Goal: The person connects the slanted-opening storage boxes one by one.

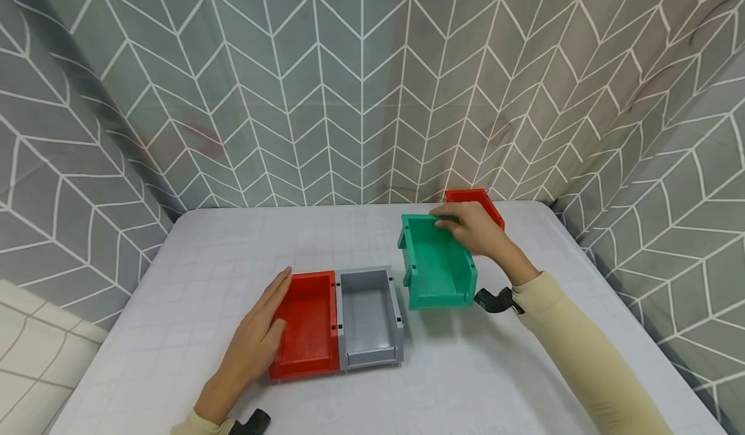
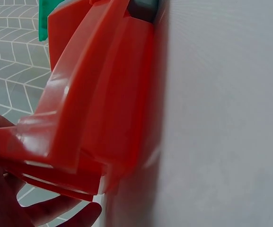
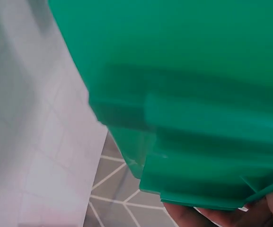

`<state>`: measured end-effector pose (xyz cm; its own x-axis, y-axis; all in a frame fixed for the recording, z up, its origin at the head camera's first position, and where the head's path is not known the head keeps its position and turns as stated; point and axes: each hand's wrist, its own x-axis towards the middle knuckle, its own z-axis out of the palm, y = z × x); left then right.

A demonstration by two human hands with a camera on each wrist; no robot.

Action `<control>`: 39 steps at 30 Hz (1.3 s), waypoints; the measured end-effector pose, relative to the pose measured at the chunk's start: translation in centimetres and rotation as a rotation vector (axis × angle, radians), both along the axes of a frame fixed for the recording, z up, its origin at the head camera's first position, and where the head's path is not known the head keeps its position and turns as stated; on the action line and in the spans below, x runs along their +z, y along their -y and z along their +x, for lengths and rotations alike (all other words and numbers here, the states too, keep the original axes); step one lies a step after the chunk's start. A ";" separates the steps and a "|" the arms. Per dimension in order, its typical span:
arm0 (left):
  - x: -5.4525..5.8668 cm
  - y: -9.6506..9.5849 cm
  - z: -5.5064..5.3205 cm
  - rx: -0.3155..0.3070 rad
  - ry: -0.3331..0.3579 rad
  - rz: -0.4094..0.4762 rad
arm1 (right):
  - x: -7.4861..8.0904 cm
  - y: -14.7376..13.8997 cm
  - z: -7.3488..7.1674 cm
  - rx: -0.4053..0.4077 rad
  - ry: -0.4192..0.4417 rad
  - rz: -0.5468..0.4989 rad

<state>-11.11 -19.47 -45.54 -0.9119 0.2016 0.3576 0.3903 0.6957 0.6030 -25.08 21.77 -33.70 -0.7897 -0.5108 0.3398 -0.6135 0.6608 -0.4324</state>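
Note:
A green plastic bin point(image 1: 439, 264) is held above the table by my right hand point(image 1: 474, 228), which pinches its back rim with the thumb inside. In the right wrist view the green bin point(image 3: 198, 94) fills most of the picture, with fingertips point(image 3: 193, 215) at its lower edge. My left hand point(image 1: 253, 338) rests along the left side of a red bin point(image 1: 308, 322), fingers extended. The left wrist view has the fingers reaching round the end of this red bin point(image 2: 103, 104). A grey bin point(image 1: 367, 318) sits directly against the red bin's right side.
Another red bin point(image 1: 474, 197) stands at the back right of the white table point(image 1: 233, 241), partly hidden behind my right hand. Patterned curtain walls point(image 1: 361, 86) rise behind the table and on both sides.

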 end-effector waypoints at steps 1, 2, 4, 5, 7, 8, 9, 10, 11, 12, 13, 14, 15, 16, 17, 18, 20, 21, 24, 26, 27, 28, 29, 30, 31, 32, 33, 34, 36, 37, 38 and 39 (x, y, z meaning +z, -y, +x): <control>0.0 0.0 0.0 -0.002 0.000 -0.002 | 0.0 0.0 0.3 0.001 -0.002 -0.005; 0.0 0.0 0.0 -0.003 0.000 -0.003 | -0.1 0.0 0.5 0.001 -0.004 -0.010; 0.0 0.1 0.0 -0.007 0.003 -0.005 | -0.2 0.1 1.0 0.009 -0.001 -0.025; 0.0 0.1 0.0 -0.009 0.004 -0.004 | -0.2 0.1 1.2 0.011 0.001 -0.031; -0.1 0.1 0.0 -0.013 0.004 -0.001 | -0.3 0.1 1.5 0.015 0.006 -0.037; -0.1 0.1 0.0 -0.014 0.005 0.001 | -0.3 0.2 1.7 0.017 0.008 -0.038; -0.1 0.1 0.0 -0.016 0.004 0.004 | -0.4 0.2 1.9 0.018 0.010 -0.040; -0.1 0.1 0.0 -0.017 0.001 0.005 | -0.4 0.2 2.0 0.017 0.012 -0.039; -0.1 0.1 0.0 -0.018 0.000 0.005 | -0.4 0.2 2.2 0.017 0.012 -0.038; -0.1 0.1 0.0 -0.017 -0.002 0.004 | -0.5 0.2 2.3 0.018 0.014 -0.037; -0.1 0.1 0.0 -0.016 -0.003 0.003 | -0.6 0.3 2.4 0.020 0.015 -0.037; -0.1 0.1 0.0 -0.016 -0.003 0.002 | -0.7 0.3 2.5 0.025 0.016 -0.038; -0.1 0.1 0.0 -0.015 -0.003 0.000 | -0.8 0.4 2.7 0.030 0.017 -0.037; 0.0 0.1 0.0 -0.014 -0.003 -0.003 | -1.0 0.4 2.8 0.037 0.018 -0.036; 0.0 0.1 0.0 -0.014 -0.003 -0.004 | -1.2 0.5 2.9 0.044 0.021 -0.035; 0.0 0.1 0.0 -0.014 -0.003 -0.004 | -1.4 0.5 3.1 0.050 0.025 -0.033; 0.0 0.1 0.0 -0.016 -0.002 -0.006 | -1.7 0.6 3.4 0.060 0.029 -0.026; 0.0 0.1 0.0 -0.016 -0.004 -0.007 | -1.9 0.6 3.5 0.061 0.031 -0.023; 0.0 0.1 0.0 -0.017 -0.004 -0.005 | -2.2 0.7 3.7 0.064 0.036 -0.021; -0.1 0.1 0.0 -0.016 -0.004 -0.004 | -2.3 0.8 3.8 0.066 0.037 -0.023; -0.1 0.1 0.0 -0.014 -0.005 -0.004 | -2.4 0.9 3.8 0.069 0.039 -0.024; -0.1 0.1 0.0 -0.014 -0.005 -0.003 | -2.4 0.9 3.8 0.072 0.040 -0.023; -0.1 0.1 0.0 -0.013 -0.006 -0.004 | -2.5 0.9 3.8 0.075 0.042 -0.021; -0.1 0.1 0.0 -0.012 -0.007 -0.004 | -2.5 0.9 3.8 0.077 0.045 -0.019; -0.1 0.2 0.0 -0.013 -0.008 -0.003 | -2.6 1.0 3.9 0.077 0.047 -0.017; -0.1 0.2 0.0 -0.014 -0.010 -0.001 | -2.7 1.0 3.9 0.077 0.049 -0.013; -0.2 0.2 0.0 -0.016 -0.010 0.000 | -2.7 1.0 3.9 0.075 0.050 -0.010; -0.2 0.2 0.0 -0.016 -0.012 0.002 | -2.8 1.1 3.9 0.074 0.050 -0.008; -0.2 0.2 -0.1 -0.018 -0.016 0.003 | -2.9 1.2 3.9 0.070 0.049 -0.006; -0.2 0.2 -0.1 -0.018 -0.017 0.004 | -3.0 1.3 3.9 0.068 0.048 -0.004; -0.2 0.2 -0.1 -0.018 -0.019 0.004 | -3.0 1.3 3.8 0.067 0.047 -0.001; -0.2 0.3 -0.1 -0.017 -0.020 0.002 | -3.1 1.4 3.8 0.067 0.047 0.002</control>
